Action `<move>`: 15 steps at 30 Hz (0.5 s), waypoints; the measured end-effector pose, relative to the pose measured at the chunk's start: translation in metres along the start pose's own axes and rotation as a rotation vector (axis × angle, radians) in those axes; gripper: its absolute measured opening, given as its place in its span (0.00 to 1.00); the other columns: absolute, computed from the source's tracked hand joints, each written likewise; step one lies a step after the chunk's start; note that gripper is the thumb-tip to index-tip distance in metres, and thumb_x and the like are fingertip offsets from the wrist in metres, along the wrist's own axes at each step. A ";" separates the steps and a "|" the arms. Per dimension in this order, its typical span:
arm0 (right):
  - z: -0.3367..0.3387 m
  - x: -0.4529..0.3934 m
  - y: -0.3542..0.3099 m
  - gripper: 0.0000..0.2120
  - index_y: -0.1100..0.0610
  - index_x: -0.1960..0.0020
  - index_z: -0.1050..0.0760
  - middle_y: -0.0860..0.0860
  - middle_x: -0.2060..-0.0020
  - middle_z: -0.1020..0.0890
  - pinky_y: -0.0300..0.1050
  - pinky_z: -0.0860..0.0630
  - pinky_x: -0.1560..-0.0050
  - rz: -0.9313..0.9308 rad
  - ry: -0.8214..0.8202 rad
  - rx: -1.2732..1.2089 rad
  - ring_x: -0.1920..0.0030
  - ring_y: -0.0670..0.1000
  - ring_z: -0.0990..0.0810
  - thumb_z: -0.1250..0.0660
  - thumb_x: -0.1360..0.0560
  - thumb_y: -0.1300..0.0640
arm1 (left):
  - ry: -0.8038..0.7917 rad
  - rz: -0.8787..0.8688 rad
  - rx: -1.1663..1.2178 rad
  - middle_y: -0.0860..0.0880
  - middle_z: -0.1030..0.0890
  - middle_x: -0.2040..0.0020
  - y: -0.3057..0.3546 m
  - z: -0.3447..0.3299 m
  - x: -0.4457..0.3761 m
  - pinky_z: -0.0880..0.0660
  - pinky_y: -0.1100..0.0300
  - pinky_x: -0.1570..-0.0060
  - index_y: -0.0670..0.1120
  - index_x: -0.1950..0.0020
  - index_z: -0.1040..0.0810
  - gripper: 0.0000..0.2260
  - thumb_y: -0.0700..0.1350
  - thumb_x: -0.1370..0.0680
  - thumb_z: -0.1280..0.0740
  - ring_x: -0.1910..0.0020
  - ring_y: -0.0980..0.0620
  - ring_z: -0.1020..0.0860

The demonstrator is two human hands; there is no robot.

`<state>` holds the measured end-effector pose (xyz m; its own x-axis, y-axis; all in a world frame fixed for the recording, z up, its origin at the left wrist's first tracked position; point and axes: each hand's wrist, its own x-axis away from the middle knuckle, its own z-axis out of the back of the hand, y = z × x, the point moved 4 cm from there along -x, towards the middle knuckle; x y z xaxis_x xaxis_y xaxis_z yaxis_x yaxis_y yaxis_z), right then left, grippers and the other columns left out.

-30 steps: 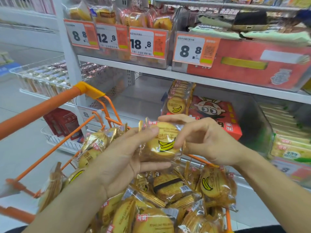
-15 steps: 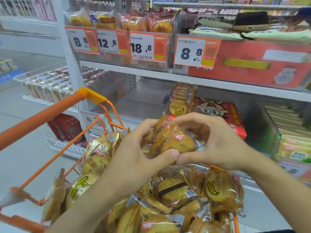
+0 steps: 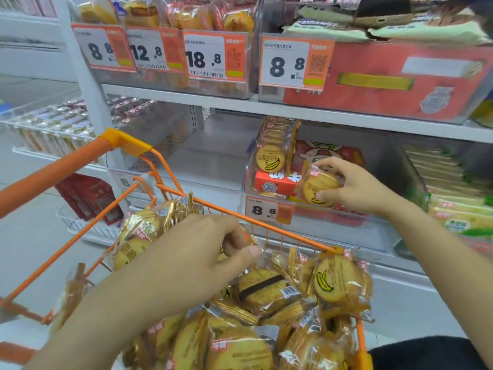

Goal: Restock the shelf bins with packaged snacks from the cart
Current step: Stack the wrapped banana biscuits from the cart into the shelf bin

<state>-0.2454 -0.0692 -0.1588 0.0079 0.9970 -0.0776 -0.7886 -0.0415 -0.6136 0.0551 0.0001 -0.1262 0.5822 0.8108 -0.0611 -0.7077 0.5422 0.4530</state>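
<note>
My right hand (image 3: 354,188) grips a round banana-print snack pack (image 3: 317,189) upright inside the clear shelf bin (image 3: 346,231) on the middle shelf, to the right of a standing row of the same packs (image 3: 272,158). A red carton (image 3: 272,182) lies behind them in the bin. My left hand (image 3: 194,252) hovers over the orange cart (image 3: 266,224), fingers curled, thumb against the wrappers. Whether it holds one is hidden. Several more snack packs (image 3: 266,289) fill the cart.
The cart handle (image 3: 53,177) runs across at left. An 8.8 price tag (image 3: 266,210) hangs on the bin front. Left of the bin is a bare stretch of shelf (image 3: 213,156); green packs (image 3: 453,188) sit to its right. The upper shelf (image 3: 240,104) carries full bins.
Both hands held packs together above the cart. Now my right hand has carried one pack forward into the bin, while my left hand has dropped toward the cart pile.
</note>
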 end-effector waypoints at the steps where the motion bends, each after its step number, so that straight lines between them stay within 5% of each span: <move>1: 0.000 -0.002 0.002 0.28 0.42 0.35 0.28 0.44 0.40 0.23 0.35 0.26 0.53 -0.028 0.010 -0.028 0.48 0.47 0.19 0.23 0.29 0.60 | -0.015 0.005 0.021 0.66 0.21 0.57 0.000 -0.001 0.000 0.28 0.68 0.61 0.58 0.57 0.23 0.15 0.66 0.26 0.42 0.55 0.65 0.24; 6: -0.005 -0.007 -0.002 0.25 0.44 0.34 0.26 0.42 0.45 0.21 0.43 0.25 0.45 0.014 -0.036 0.164 0.48 0.49 0.20 0.23 0.28 0.56 | -0.086 0.013 0.075 0.70 0.23 0.54 -0.001 -0.008 0.000 0.24 0.65 0.60 0.59 0.53 0.24 0.13 0.65 0.24 0.40 0.58 0.63 0.22; 10: -0.019 -0.010 0.000 0.13 0.46 0.40 0.26 0.48 0.50 0.19 0.53 0.24 0.45 -0.024 -0.194 0.189 0.48 0.53 0.22 0.29 0.23 0.54 | -0.098 0.009 0.043 0.61 0.20 0.59 -0.003 -0.011 0.001 0.25 0.64 0.62 0.60 0.51 0.24 0.16 0.68 0.26 0.43 0.60 0.64 0.23; 12: -0.024 -0.008 -0.004 0.10 0.55 0.42 0.25 0.56 0.51 0.21 0.58 0.27 0.47 -0.071 -0.244 0.183 0.49 0.60 0.23 0.33 0.23 0.57 | -0.108 0.003 0.034 0.59 0.20 0.61 -0.002 -0.012 0.002 0.29 0.67 0.65 0.60 0.50 0.25 0.17 0.69 0.26 0.44 0.61 0.64 0.24; 15: -0.036 -0.006 -0.005 0.15 0.59 0.42 0.25 0.57 0.48 0.21 0.59 0.26 0.50 -0.115 -0.316 0.231 0.49 0.62 0.23 0.40 0.24 0.51 | -0.110 0.006 0.038 0.58 0.20 0.61 -0.002 -0.013 0.003 0.31 0.68 0.67 0.60 0.50 0.25 0.16 0.68 0.26 0.43 0.63 0.65 0.24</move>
<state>-0.2194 -0.0774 -0.1840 -0.0565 0.9670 0.2485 -0.9112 0.0518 -0.4086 0.0532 0.0043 -0.1386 0.6196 0.7839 0.0390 -0.6970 0.5267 0.4867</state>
